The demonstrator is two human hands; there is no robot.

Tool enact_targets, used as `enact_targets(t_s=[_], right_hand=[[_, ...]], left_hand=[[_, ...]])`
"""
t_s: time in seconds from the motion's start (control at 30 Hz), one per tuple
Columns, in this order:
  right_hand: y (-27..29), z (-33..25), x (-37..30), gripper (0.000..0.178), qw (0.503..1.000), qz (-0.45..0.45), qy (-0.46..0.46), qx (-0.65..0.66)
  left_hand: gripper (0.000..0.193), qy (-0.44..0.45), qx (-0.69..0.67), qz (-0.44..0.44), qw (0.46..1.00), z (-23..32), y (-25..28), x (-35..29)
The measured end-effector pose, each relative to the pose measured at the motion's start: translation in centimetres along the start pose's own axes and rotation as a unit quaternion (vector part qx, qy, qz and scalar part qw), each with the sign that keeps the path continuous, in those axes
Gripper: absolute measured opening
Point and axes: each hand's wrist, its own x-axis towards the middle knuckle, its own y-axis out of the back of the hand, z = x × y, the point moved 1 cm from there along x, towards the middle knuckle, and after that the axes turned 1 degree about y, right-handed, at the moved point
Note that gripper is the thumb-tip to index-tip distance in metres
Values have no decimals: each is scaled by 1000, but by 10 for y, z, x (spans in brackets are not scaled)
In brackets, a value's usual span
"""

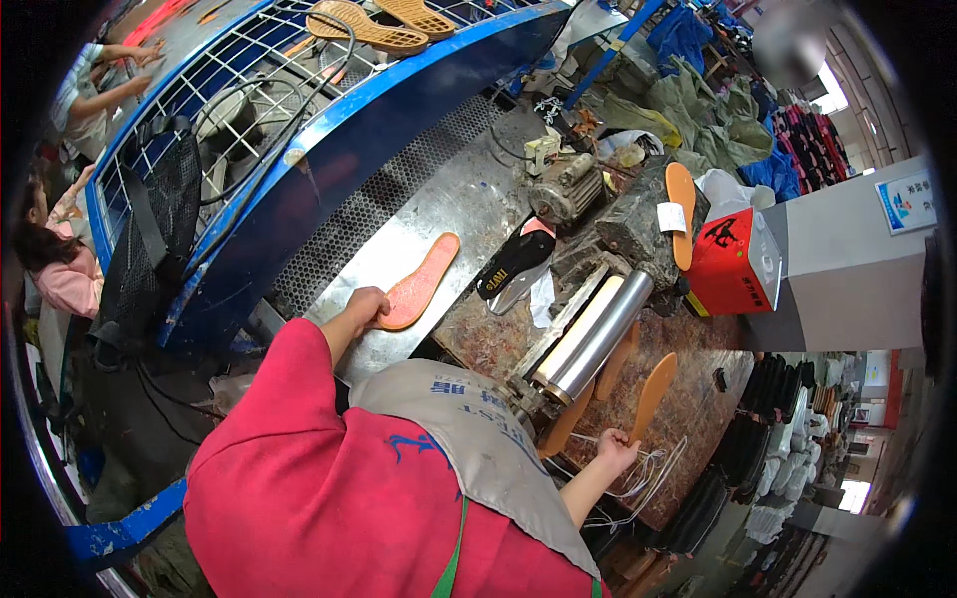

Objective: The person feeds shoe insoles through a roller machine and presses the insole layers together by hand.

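Note:
My left hand is closed on the heel end of a pinkish-orange insole, which lies over a shiny metal work surface. My right hand pinches the lower end of a tan insole above a worn brown tabletop. Between my hands sits a machine with a steel roller and a pale roller beside it. Other tan insoles are partly hidden beneath and beside the roller. A black insole rests just beyond, near the motor.
A blue metal frame with a white wire grid stands at the left, carrying tan outsoles. White cord is tangled beside my right hand. Farther right are a red box and another tan insole with paper. Other people are at far left.

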Motion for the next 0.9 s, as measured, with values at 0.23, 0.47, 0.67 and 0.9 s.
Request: enact_targets(t_s=[0.23, 0.47, 0.67, 0.9], right_hand=[[-17, 10, -26, 38, 1000, -5, -9, -1], [-16, 5, -17, 38, 1000, -23, -3, -14], [-9, -6, 22, 32, 997, -57, -47, -20], [27, -15, 92, 30, 998, -9, 57, -3]], left_hand=[[18, 4, -4, 9, 1000, 0, -2, -6], [20, -2, -11, -4, 1000, 3, 0, 0], [17, -34, -10, 0, 999, -17, 4, 24], [12, -71, 44, -13, 996, -9, -13, 27]])
